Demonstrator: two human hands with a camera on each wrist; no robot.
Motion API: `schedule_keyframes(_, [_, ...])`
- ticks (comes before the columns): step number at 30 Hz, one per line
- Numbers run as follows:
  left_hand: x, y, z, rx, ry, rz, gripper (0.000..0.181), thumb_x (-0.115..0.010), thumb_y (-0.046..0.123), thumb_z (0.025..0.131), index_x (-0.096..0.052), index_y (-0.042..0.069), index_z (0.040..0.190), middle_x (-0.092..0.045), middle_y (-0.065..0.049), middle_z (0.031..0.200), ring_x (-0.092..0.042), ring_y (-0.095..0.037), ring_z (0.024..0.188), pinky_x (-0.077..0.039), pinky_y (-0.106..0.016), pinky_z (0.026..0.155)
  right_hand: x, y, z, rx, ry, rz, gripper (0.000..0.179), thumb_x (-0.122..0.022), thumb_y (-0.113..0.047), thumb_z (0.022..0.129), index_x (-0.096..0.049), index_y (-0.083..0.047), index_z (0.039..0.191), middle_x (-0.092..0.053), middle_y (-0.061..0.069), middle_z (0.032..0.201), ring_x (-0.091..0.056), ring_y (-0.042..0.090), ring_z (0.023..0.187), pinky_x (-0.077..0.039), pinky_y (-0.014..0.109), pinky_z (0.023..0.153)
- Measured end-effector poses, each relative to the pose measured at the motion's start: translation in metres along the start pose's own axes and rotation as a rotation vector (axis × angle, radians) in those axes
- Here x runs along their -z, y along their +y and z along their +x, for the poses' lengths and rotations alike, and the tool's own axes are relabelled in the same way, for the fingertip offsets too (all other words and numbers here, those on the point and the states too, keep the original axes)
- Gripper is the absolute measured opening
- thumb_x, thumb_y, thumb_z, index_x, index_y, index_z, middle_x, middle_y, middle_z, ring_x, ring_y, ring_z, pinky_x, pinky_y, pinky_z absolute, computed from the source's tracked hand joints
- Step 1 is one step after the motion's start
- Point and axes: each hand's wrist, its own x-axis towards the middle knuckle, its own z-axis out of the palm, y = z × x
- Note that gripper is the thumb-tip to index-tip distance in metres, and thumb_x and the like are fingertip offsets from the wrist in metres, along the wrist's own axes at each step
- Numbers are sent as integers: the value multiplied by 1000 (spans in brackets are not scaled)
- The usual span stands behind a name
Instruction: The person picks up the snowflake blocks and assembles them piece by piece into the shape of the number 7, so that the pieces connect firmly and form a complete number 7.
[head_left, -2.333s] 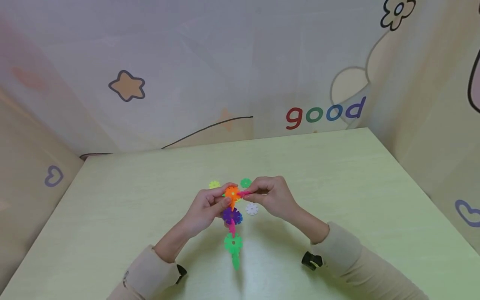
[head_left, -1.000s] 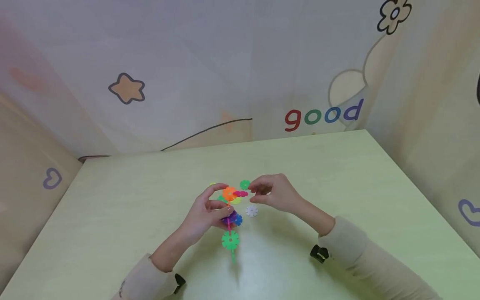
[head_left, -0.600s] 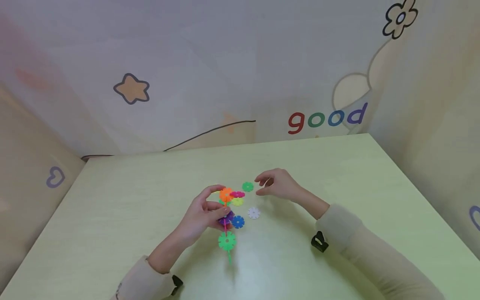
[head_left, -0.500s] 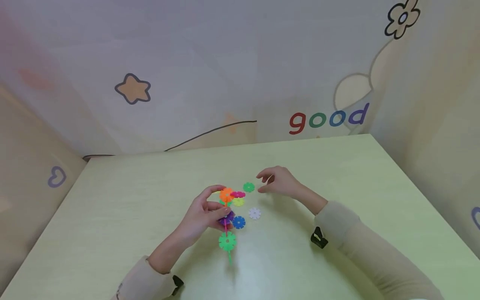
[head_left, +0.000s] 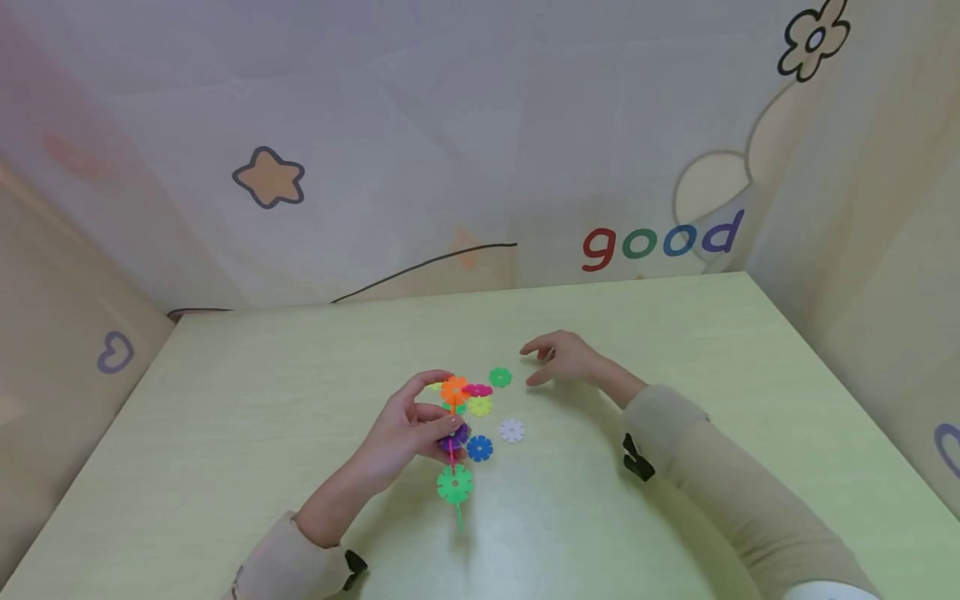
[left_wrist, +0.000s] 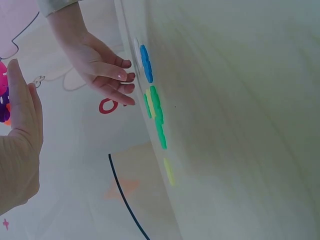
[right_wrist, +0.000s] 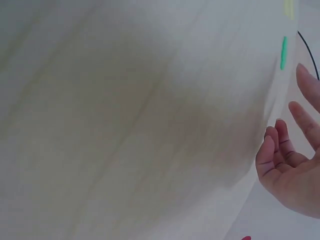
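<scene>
My left hand [head_left: 397,433] holds a chain of interlocking snowflake discs, pinching it near the purple disc [head_left: 453,438]. At the chain's top is an orange disc [head_left: 454,390], with a pink disc [head_left: 480,390] sticking out to its right. Below the hand hang a green disc [head_left: 454,484] and another green one seen edge-on. My right hand [head_left: 568,358] holds nothing; its fingers are loosely bent and spread, right of a loose green disc [head_left: 501,377]. In the left wrist view, the chain is mostly cut off by the left edge.
Loose discs lie on the pale table [head_left: 637,333]: a yellow one [head_left: 480,407], a white one [head_left: 512,431] and a blue one [head_left: 480,448]. Another green disc and a yellow one are partly hidden behind the chain. A printed cloth [head_left: 390,167] stands along the table's back edge.
My right hand has let go of the pink disc, which stays attached to the orange one, and has drawn off to the right. My left hand has shifted its hold down to the purple disc.
</scene>
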Motion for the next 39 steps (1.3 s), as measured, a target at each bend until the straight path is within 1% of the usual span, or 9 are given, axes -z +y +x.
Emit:
schedule_keyframes(4, [1, 1, -1, -3, 1, 1, 57, -59, 1, 86, -29, 6, 135, -66, -16, 86, -67, -24, 68, -53, -41, 63, -8, -2, 11, 5, -27, -30, 46, -75, -18, 75, -62, -9, 118, -57, 8, 97, -48, 22, 90, -42, 29, 73])
schedule_keyframes(11, [4, 3, -2, 8, 12, -8, 56, -59, 0, 86, -30, 6, 134, -65, -19, 87, -67, -24, 68, -53, -41, 63, -19, -10, 24, 15, -75, -71, 43, -76, -21, 74, -65, -14, 115, -57, 3, 96, -48, 21, 90, -41, 30, 74])
schedule_keyframes(12, [4, 3, -2, 10, 15, -5, 56, -59, 0, 86, -30, 6, 134, -65, -17, 86, -67, -24, 68, -53, -41, 63, -21, -9, 26, 39, -70, -80, 40, -77, -23, 73, -67, -16, 112, -57, 2, 94, -48, 20, 88, -41, 29, 72])
schedule_keyframes(17, [5, 3, -1, 19, 29, 10, 56, -59, 1, 86, -30, 6, 135, -66, -9, 83, -67, -22, 68, -53, -40, 64, -25, -13, 27, 30, -46, -104, 29, -77, -17, 74, -70, -12, 102, -57, 3, 91, -49, 20, 87, -42, 32, 77])
schedule_keyframes(20, [4, 3, 0, 23, 29, 9, 56, -59, 1, 86, -31, 6, 134, -66, -8, 82, -67, -23, 68, -53, -40, 65, -25, -19, 23, -12, -14, -68, 22, -76, -9, 73, -67, -7, 94, -57, 5, 87, -50, 20, 84, -43, 31, 77])
schedule_keyframes(24, [2, 4, 1, 28, 31, 2, 55, -60, 2, 85, -32, 6, 133, -66, -8, 81, -66, -22, 66, -53, -41, 65, -22, -21, 16, -22, 15, 13, 14, -73, -5, 75, -63, -4, 85, -55, 4, 77, -49, 17, 73, -43, 26, 66])
schedule_keyframes(27, [1, 5, 1, 35, 37, 1, 55, -60, 1, 85, -32, 6, 132, -66, -8, 80, -66, -21, 65, -53, -41, 65, -18, -20, 9, 0, 11, 72, 12, -70, -7, 78, -63, -2, 86, -57, 4, 73, -49, 15, 67, -42, 23, 60])
schedule_keyframes(31, [0, 5, 1, 37, 40, 1, 54, -59, 1, 86, -32, 6, 132, -66, -8, 80, -66, -22, 66, -53, -41, 65, -17, -21, -1, 14, -3, 162, 18, -69, -10, 80, -63, 0, 93, -60, 4, 71, -52, 16, 62, -44, 24, 57])
schedule_keyframes(39, [-2, 5, 0, 23, 39, -6, 54, -59, 0, 86, -32, 6, 132, -67, -12, 81, -66, -22, 67, -53, -42, 65, -15, -25, -23, 48, 7, 327, 22, -65, -8, 83, -60, 5, 100, -65, 7, 71, -61, 19, 63, -51, 32, 64])
